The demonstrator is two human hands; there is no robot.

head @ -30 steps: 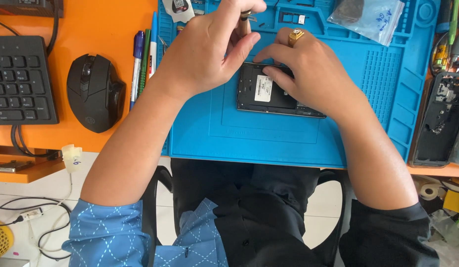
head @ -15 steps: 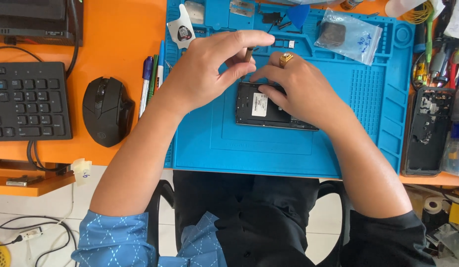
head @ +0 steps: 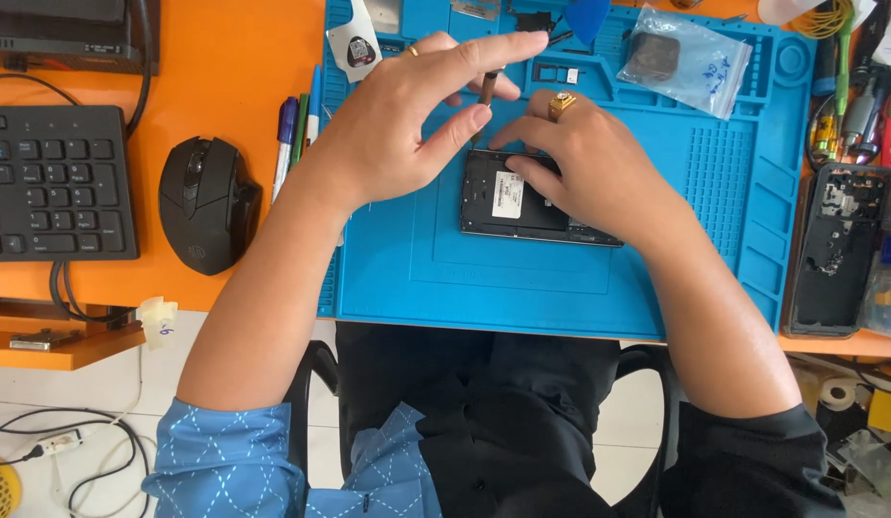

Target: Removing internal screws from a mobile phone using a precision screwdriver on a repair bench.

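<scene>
One opened phone [head: 522,201] lies on one blue mat [head: 522,278]. Left hand [head: 407,125] pinches one thin tool [head: 487,88] upright over it; right hand [head: 589,168] presses fingers flat on the phone. Alongside: one mouse [head: 208,201], one keyboard [head: 52,182], three pens [head: 300,129].

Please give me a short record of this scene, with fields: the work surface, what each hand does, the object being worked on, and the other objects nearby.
surface: blue mat on an orange desk
left hand: holds a thin tool upright between thumb and fingers
right hand: rests on the opened phone, wears a gold ring
opened phone: lies flat on the mat, back cover off
left of mat: pens, black mouse, black keyboard
top of mat: clear plastic bag
right edge: black phone shell
</scene>
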